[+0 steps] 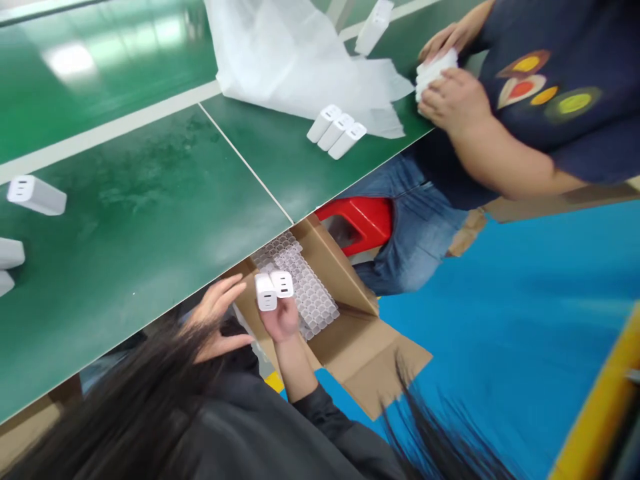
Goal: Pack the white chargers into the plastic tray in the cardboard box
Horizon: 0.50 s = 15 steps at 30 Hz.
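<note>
Two white chargers (267, 293), side by side with their port ends facing up, are held in my right hand (284, 321). That hand is over an open cardboard box (345, 280) filled with rows of pale, rounded block shapes (310, 293). My left hand (216, 319) is just left of the chargers, near the table edge. Its fingers are spread, with nothing between them, and strands of dark hair cover part of it.
A green table (150, 200) carries three white chargers (336, 132), another charger (37, 195) at left, and a crumpled white sheet (290, 60). A co-worker's hands (453, 97) hold white pieces at right. A red stool (370, 223) stands beyond the box.
</note>
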Tool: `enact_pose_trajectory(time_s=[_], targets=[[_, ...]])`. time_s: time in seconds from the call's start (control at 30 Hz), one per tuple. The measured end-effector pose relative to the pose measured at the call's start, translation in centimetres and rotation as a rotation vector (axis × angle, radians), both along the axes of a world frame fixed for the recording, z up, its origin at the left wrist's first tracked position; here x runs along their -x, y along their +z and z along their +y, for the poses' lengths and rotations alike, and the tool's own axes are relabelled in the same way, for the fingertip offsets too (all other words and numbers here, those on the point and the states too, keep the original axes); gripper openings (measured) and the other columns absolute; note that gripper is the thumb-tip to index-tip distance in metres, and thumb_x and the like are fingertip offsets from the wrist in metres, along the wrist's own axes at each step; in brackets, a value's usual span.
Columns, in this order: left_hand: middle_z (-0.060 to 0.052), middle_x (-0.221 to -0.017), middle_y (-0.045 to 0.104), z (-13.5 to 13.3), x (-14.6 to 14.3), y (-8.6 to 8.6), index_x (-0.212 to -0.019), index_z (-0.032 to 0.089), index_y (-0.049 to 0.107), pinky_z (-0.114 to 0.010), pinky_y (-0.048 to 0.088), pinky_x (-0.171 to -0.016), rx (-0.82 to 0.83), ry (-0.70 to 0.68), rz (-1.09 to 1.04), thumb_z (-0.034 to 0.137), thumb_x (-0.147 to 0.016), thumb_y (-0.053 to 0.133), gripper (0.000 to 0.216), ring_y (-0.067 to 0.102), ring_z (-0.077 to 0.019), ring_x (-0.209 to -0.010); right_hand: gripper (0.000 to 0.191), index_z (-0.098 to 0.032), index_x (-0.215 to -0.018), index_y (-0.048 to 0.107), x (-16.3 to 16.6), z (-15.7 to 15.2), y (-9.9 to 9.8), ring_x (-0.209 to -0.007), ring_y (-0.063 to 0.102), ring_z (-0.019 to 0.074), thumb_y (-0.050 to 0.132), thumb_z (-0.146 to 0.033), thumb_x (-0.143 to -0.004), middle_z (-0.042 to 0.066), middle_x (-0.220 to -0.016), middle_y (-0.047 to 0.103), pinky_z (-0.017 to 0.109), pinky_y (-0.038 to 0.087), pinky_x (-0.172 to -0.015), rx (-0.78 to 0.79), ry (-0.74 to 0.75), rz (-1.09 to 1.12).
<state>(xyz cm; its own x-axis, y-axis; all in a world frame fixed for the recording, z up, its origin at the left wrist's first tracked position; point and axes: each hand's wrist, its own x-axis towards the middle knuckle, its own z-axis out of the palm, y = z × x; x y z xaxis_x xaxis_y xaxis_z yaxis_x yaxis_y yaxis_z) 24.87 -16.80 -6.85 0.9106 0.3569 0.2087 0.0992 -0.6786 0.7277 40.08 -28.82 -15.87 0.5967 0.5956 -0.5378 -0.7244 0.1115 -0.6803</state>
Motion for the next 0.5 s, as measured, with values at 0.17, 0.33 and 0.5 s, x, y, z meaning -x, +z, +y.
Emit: enact_pose_trajectory(time_s=[0.17, 0.33, 0.5], targets=[[-0.017, -0.143, 0.054, 0.6, -2.7, 1.6, -0.148, 0.023, 0.035, -0.046, 0.047, -0.113, -0.016, -0.024, -0.292, 0.042, -0.088, 0.072, 0.073, 0.052, -0.0296, -0.135, 0.036, -0.027, -0.098, 0.072, 3.9, 1.9, 5.7, -0.09, 0.069, 0.019, 0.079, -0.041, -0.066, -0.002, -0.095, 0.075, 0.032, 0.059, -0.085, -0.212, 0.175, 0.152], [-0.01, -0.122, 0.069, 1.1, 0.4, 3.6, -0.131, 0.023, 0.053, -0.032, 0.055, -0.094, 0.139, 0.185, -0.271, 0.035, -0.085, 0.075, 0.053, 0.068, -0.0214, -0.11, 0.045, -0.025, -0.107, 0.07, 6.5, 3.9, 7.7, -0.101, 0.069, 0.0246, 0.081, -0.041, -0.066, 0.002, -0.101, 0.074, 0.038, 0.058, -0.09, -0.31, 0.324, 0.115], [-0.007, -0.12, 0.071, 2.5, 5.6, 5.5, -0.121, 0.023, 0.061, -0.033, 0.055, -0.095, 0.08, 0.336, -0.167, 0.033, -0.083, 0.075, 0.042, 0.069, -0.0208, -0.106, 0.035, -0.024, -0.104, 0.068, 6.0, 4.0, 7.1, -0.091, 0.072, 0.0211, 0.079, -0.031, -0.071, 0.003, -0.104, 0.073, 0.038, 0.059, -0.085, -0.374, 0.615, -0.053]])
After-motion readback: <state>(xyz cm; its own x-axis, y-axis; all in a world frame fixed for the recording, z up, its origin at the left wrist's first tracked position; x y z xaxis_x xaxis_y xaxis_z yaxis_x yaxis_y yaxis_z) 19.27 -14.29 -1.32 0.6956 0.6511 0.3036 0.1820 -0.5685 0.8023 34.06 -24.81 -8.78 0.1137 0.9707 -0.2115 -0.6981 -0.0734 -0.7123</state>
